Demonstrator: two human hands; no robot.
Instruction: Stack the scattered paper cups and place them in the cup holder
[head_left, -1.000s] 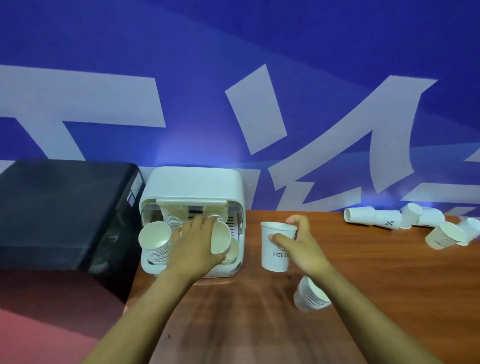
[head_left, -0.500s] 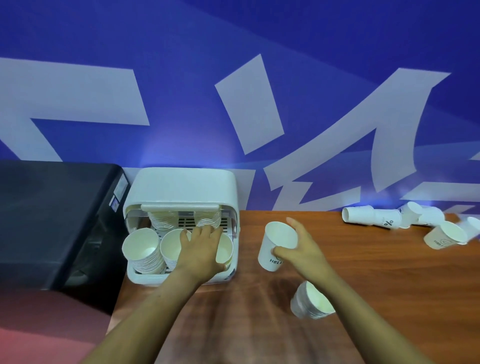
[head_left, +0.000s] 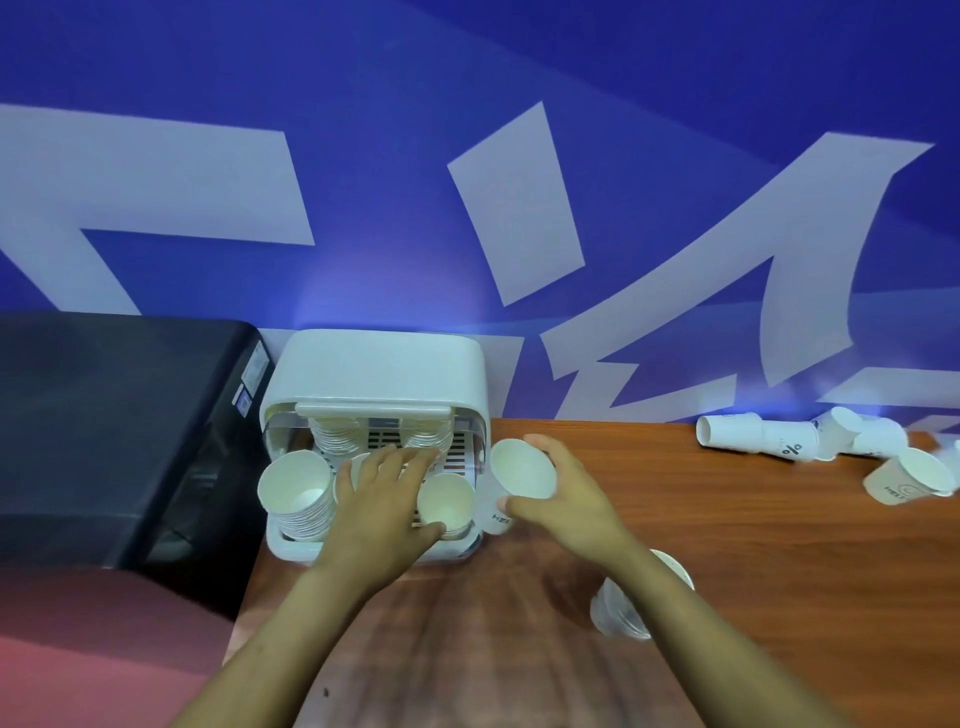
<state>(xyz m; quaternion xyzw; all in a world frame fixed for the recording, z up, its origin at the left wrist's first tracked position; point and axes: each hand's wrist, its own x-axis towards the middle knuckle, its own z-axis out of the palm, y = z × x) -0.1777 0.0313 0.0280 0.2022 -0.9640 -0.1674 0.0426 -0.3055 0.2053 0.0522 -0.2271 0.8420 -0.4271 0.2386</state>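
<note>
Paper cup (head_left: 521, 474), tilted with its mouth toward the camera, is grasped by the grip of the right hand (head_left: 566, 501): fingers are curled over the far rim and the thumb is pressed against the near side. It is held just above the counter (head_left: 727, 561), at 3 o'clock of the cup holder (head_left: 376, 371) and just beside its right wall.

The left hand (head_left: 387, 512) is laid inside the open front of the holder, fingers stretched toward 12 o'clock and resting among the cups; nothing is gripped by it, and its thumb is touching the front-right stack (head_left: 445, 501). At 9 o'clock of that hand a taller stack (head_left: 296, 493) is leaned in the front-left corner, and a middle stack is largely hidden under the palm. Two more stacks are seen at the back of the holder, at 12 o'clock of the fingers.

At 5 o'clock of the held cup, a short nested stack (head_left: 621, 613) is lying on its side on the counter, partly covered by the right forearm. Well apart, at 3 o'clock along the far edge, scattered cups (head_left: 789, 441) are lying on their sides in a loose row. A black box (head_left: 114, 426) is set at 9 o'clock of the holder, against the blue wall (head_left: 623, 130).
</note>
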